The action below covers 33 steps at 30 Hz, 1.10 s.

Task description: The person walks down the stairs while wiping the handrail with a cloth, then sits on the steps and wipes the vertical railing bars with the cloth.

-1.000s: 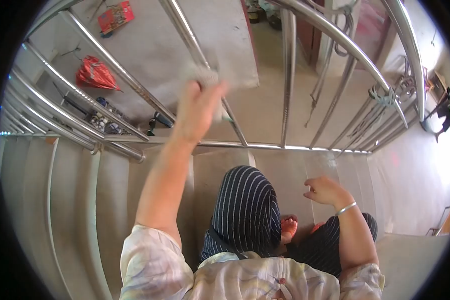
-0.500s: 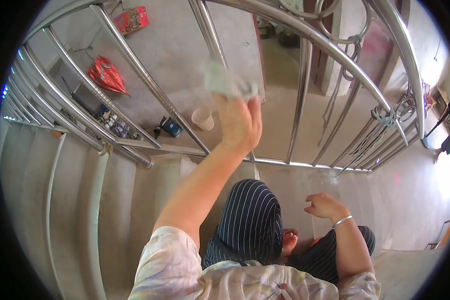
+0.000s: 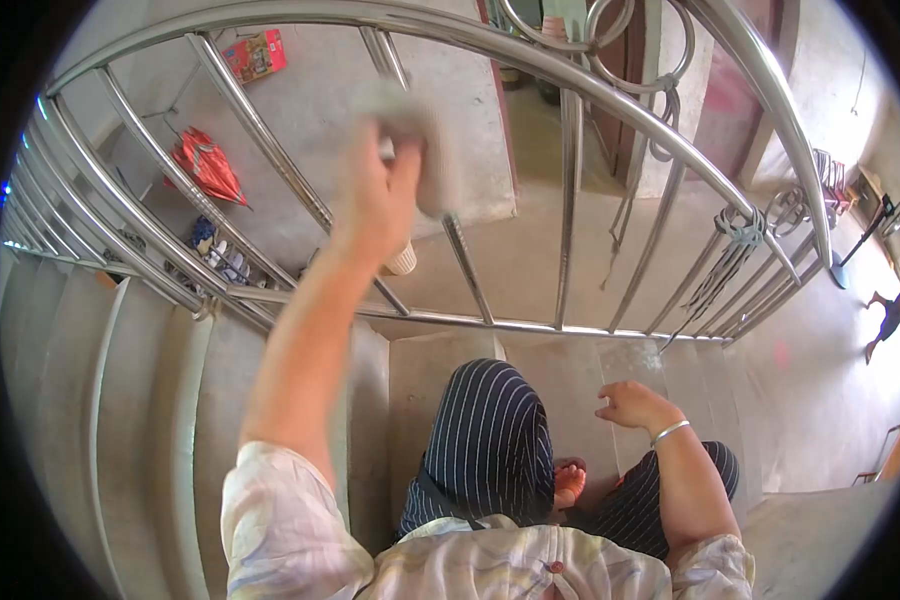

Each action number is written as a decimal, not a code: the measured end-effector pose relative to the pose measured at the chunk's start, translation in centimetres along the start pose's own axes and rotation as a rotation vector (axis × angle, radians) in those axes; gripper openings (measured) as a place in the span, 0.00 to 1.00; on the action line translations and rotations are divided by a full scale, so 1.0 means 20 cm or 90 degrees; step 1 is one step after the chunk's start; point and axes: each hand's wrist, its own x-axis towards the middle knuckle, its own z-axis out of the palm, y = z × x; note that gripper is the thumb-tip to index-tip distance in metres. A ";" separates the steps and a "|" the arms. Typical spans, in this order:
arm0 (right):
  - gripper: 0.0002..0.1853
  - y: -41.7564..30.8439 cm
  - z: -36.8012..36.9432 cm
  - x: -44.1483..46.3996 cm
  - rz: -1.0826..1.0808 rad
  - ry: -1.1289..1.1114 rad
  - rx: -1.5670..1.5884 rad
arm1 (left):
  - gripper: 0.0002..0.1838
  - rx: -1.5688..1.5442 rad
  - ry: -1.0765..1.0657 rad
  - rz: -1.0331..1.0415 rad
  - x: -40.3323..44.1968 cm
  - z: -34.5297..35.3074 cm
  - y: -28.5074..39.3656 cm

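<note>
My left hand is closed round a pale grey-green cloth, raised at a metal baluster of the stair railing. Both hand and cloth are smeared by motion, and the cloth overlaps the upright bar behind it. I cannot tell how firmly it touches the bar. Above my right knee, my right hand hangs with loosely bent fingers, thumb and forefinger a little apart, nothing visible in it. A silver bangle circles that wrist.
Concrete steps run along the left. Grey cords are tied to the railing at the right. Beyond the bars are a red umbrella, a red box and a pale wastebasket. A person's legs show at far right.
My left hand has moved left with the cloth, from one part of the railing to another. The view has shifted slightly; my right hand stays above the knee.
</note>
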 end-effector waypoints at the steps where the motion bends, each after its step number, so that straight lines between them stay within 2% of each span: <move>1: 0.21 0.01 0.01 0.00 -0.015 0.017 0.001 | 0.17 0.063 0.042 0.067 0.07 0.00 0.01; 4: 0.21 0.02 0.02 -0.01 -0.032 0.029 -0.011 | 0.18 0.136 0.188 0.245 0.25 0.05 0.01; 5: 0.20 0.02 0.02 -0.01 -0.037 0.031 -0.026 | 0.18 0.131 0.181 0.238 0.30 0.08 -0.03; 7: 0.20 0.01 0.01 -0.03 -0.035 0.029 -0.017 | 0.16 0.060 0.299 0.337 0.35 0.13 -0.07; 8: 0.20 -0.01 0.00 -0.03 -0.040 0.037 -0.012 | 0.16 -0.027 0.248 0.210 0.30 0.15 -0.07; 9: 0.20 -0.03 -0.02 -0.05 -0.034 0.031 -0.009 | 0.16 -0.030 0.244 0.204 0.23 0.18 -0.09; 11: 0.18 -0.10 -0.08 -0.07 -0.011 0.006 0.026 | 0.13 0.104 0.226 0.141 0.04 0.24 -0.19; 13: 0.18 -0.12 -0.09 -0.06 -0.003 0.004 0.020 | 0.11 0.094 0.221 0.160 -0.22 0.37 -0.41; 15: 0.18 -0.10 -0.08 -0.07 0.014 0.003 0.012 | 0.11 0.079 0.075 -0.001 -0.49 0.45 -0.51; 17: 0.18 -0.07 -0.07 -0.06 -0.022 0.008 0.017 | 0.11 0.082 -0.024 -0.116 -0.66 0.49 -0.51; 18: 0.18 -0.07 -0.07 -0.06 -0.022 0.008 0.015 | 0.11 0.082 -0.022 -0.116 -0.72 0.50 -0.55; 20: 0.18 -0.07 -0.07 -0.06 -0.022 0.016 0.002 | 0.11 0.010 -0.137 -0.264 -0.84 0.54 -0.67; 21: 0.18 -0.07 -0.07 -0.07 -0.022 0.018 0.001 | 0.11 0.009 -0.136 -0.263 -0.90 0.54 -0.71; 23: 0.18 -0.06 -0.07 -0.07 -0.039 0.034 0.008 | 0.11 0.090 -0.226 -0.163 -0.99 0.52 -0.76; 24: 0.18 -0.05 -0.07 -0.07 -0.039 0.037 0.007 | 0.12 0.090 -0.254 -0.259 -0.98 0.51 -0.74; 25: 0.18 -0.04 -0.06 -0.07 -0.045 0.046 0.024 | 0.12 0.087 -0.256 -0.256 -0.95 0.51 -0.73; 27: 0.18 -0.03 -0.07 -0.08 -0.045 0.055 0.042 | 0.13 -0.021 -0.232 -0.341 -0.87 0.50 -0.72; 28: 0.19 -0.05 -0.08 -0.08 -0.037 0.041 0.036 | 0.13 -0.108 -0.177 -0.332 -0.81 0.48 -0.71; 30: 0.19 -0.05 -0.09 -0.07 -0.033 0.019 0.031 | 0.11 -0.112 -0.099 -0.227 -0.58 0.39 -0.48; 32: 0.19 -0.05 -0.07 -0.06 -0.016 0.022 0.044 | 0.12 0.076 -0.048 -0.071 -0.32 0.28 -0.43; 33: 0.19 -0.05 -0.07 -0.06 -0.015 0.012 0.044 | 0.14 0.073 0.056 -0.018 -0.19 0.25 -0.30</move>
